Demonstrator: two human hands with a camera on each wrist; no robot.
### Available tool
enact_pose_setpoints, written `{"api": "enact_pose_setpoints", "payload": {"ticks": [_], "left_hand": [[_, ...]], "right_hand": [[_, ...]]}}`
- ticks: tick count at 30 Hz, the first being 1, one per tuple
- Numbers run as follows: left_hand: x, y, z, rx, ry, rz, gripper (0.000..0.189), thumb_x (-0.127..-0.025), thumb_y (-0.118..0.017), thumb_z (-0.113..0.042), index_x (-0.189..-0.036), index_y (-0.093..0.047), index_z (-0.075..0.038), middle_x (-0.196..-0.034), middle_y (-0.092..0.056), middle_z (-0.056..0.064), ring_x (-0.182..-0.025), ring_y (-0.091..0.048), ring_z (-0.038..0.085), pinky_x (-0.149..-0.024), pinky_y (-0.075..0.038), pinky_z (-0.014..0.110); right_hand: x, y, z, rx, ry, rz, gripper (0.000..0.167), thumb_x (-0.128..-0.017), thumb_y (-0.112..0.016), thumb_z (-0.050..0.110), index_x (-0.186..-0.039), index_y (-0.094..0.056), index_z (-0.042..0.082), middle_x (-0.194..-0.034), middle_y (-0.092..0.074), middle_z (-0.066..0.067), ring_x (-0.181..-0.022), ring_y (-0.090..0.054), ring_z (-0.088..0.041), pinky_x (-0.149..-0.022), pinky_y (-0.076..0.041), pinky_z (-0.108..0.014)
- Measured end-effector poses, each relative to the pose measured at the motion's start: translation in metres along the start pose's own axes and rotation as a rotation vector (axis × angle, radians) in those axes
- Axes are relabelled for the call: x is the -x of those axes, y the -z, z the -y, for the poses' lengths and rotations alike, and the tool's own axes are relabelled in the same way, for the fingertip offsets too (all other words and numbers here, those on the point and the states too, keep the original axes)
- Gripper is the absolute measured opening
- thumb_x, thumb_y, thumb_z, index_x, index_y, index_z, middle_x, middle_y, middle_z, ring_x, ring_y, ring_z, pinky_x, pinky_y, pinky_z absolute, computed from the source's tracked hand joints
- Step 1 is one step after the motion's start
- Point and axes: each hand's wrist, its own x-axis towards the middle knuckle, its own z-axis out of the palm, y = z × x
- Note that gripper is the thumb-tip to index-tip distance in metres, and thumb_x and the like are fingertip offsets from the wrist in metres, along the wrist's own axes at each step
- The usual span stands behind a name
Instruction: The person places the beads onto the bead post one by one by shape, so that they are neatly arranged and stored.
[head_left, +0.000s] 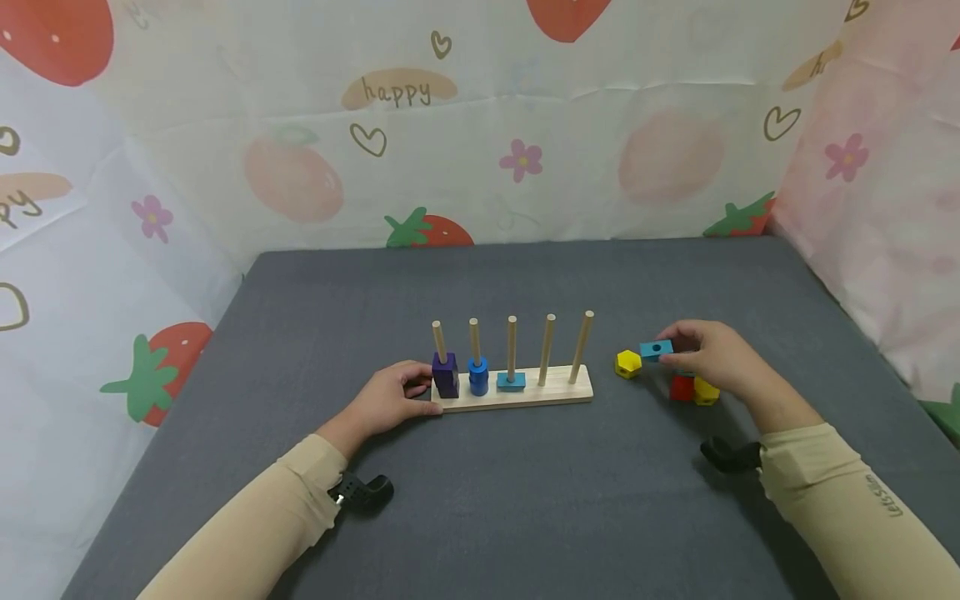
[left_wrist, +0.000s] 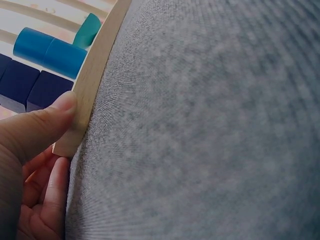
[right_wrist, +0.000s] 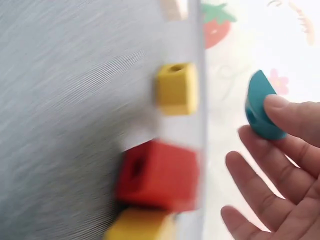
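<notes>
Right hand (head_left: 708,354): thumb and index finger pinch a teal half-round block (right_wrist: 263,102), thumb on its flat face; my other three fingers are spread and hold nothing. The block sits at my fingertips, off their left side in the head view, long axis roughly left to right, its hole visible on the upward face. It is held apart from the surface (head_left: 525,500).

Key relation: the block is well to the right of the wooden board (head_left: 555,395), whose long axis also runs left to right. The rightmost peg (head_left: 582,346) is nearest; the third peg (head_left: 512,342), with a seated teal piece (head_left: 512,384) at its foot, is farther left. My right hand is clearly the nearer one to the block.

Left hand (head_left: 386,396): grips the board's left end, thumb along its near edge, beside the dark purple blocks (head_left: 446,379).

Nearby: one yellow block (head_left: 627,364) just left of the held block; a red block (head_left: 682,388) and a second yellow block (head_left: 706,392) below my right hand.
</notes>
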Motion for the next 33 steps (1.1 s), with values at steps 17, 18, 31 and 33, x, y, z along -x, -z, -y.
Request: {"api": "enact_pose_setpoints", "payload": {"ticks": [17, 18, 31, 33], "left_hand": [[0.000, 0.000, 0.001, 0.007, 0.001, -0.002, 0.051, -0.069, -0.080, -0.030, -0.113, -0.061, -0.013, -0.109, -0.059, 0.000, -0.103, -0.055, 0.014, -0.090, -0.047, 0.029], [0.000, 0.000, 0.001, 0.008, 0.000, -0.002, 0.051, -0.069, -0.080, -0.030, -0.113, -0.061, -0.013, -0.109, -0.059, 0.000, -0.103, -0.055, 0.014, -0.090, -0.048, 0.029], [0.000, 0.000, 0.001, 0.012, 0.003, -0.001, 0.050, -0.069, -0.080, -0.030, -0.113, -0.062, -0.013, -0.108, -0.059, 0.000, -0.102, -0.055, 0.013, -0.090, -0.048, 0.030], [0.000, 0.000, 0.001, 0.018, 0.002, -0.002, 0.050, -0.069, -0.080, -0.029, -0.113, -0.062, -0.013, -0.108, -0.059, 0.000, -0.102, -0.055, 0.013, -0.090, -0.047, 0.030]], "right_hand": [[0.004, 0.019, 0.088, -0.058, 0.222, -0.204, 0.031, -0.087, -0.062, 0.030, -0.114, -0.060, 0.013, -0.101, -0.063, -0.004, -0.090, -0.058, -0.016, -0.078, -0.049, -0.026], [0.004, 0.018, 0.093, -0.068, 0.241, -0.200, 0.031, -0.088, -0.061, 0.028, -0.115, -0.060, 0.013, -0.102, -0.063, -0.004, -0.090, -0.058, -0.016, -0.078, -0.049, -0.024], [-0.001, -0.014, 0.150, -0.226, 0.430, -0.083, 0.023, -0.086, -0.065, 0.015, -0.107, -0.059, 0.008, -0.099, -0.061, -0.004, -0.087, -0.058, -0.016, -0.077, -0.050, -0.029], [-0.001, -0.020, 0.157, -0.231, 0.443, -0.077, 0.023, -0.086, -0.065, 0.015, -0.107, -0.060, 0.010, -0.098, -0.061, -0.003, -0.087, -0.059, -0.015, -0.078, -0.050, -0.030]]}}
